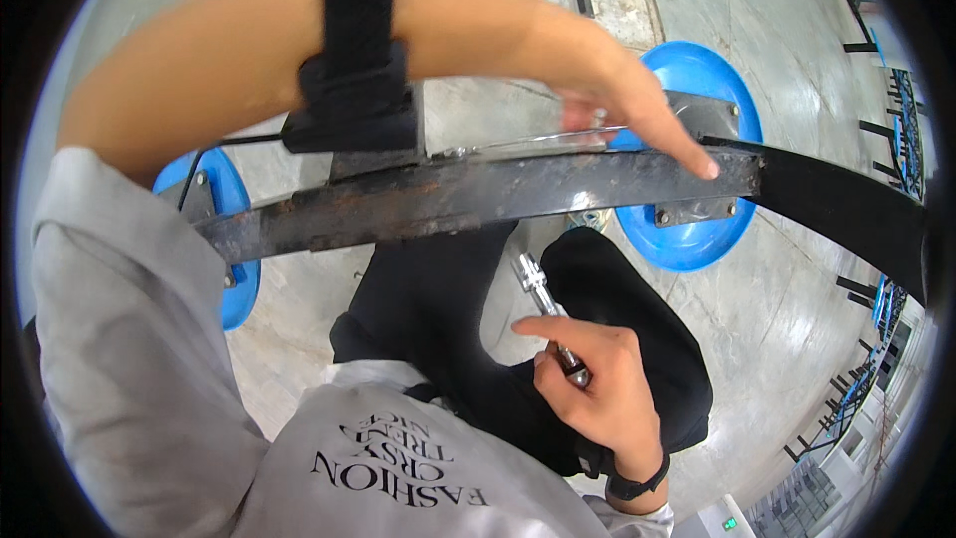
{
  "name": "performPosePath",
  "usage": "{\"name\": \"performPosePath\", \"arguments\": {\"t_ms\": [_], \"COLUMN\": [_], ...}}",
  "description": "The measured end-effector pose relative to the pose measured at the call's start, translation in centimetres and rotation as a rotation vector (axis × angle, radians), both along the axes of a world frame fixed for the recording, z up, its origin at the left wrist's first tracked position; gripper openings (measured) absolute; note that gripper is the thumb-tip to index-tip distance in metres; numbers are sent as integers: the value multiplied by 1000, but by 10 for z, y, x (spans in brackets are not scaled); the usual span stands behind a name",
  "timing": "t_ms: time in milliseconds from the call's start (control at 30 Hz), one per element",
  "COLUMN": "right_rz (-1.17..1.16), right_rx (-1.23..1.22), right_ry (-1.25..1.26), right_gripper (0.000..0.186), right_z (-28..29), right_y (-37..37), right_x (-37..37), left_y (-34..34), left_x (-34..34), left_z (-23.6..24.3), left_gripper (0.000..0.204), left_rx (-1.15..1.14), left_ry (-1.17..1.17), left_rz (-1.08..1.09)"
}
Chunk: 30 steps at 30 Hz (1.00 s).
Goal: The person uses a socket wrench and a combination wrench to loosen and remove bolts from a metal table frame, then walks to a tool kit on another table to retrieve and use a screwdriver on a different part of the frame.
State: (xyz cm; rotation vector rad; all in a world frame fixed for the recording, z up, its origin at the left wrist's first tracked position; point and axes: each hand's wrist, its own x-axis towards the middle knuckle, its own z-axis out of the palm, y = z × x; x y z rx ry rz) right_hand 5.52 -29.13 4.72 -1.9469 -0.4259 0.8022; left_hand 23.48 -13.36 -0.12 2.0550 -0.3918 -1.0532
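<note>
A single head-worn fisheye view looks steeply down from just above the person's chest, so the grey printed sweatshirt (398,458) fills the lower left at very close range. The rusty dark metal beam (478,194) crosses the middle, near the lens, bowed by the wide optics (straight edges curve toward the rim). Beyond it lies the grey concrete floor (777,309), farther off. A black circular border rings the picture.

left hand (622,105) fingertips blurred, ratchet (546,307) handle hidden in right hand (597,384), beam (478,194) end cut off
</note>
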Motion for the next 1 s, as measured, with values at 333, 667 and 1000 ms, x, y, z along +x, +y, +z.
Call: {"name": "performPosePath", "arguments": {"t_ms": [333, 667, 1000], "right_rz": [10, 46, -214], "right_rx": [-6, 73, -20], "right_ry": [-19, -13, 33], "right_gripper": [32, 44, 54], "right_z": [-9, -17, -30], "right_y": [3, 5, 21], "right_x": [-1, -7, -44], "left_y": [-17, -15, 10], "left_x": [0, -18, -47], "left_z": [11, 22, 59], "left_gripper": [71, 47, 28], "left_rx": [129, 28, -183], "left_ry": [-410, -770, -943], "left_rz": [-127, 6, 220]}}
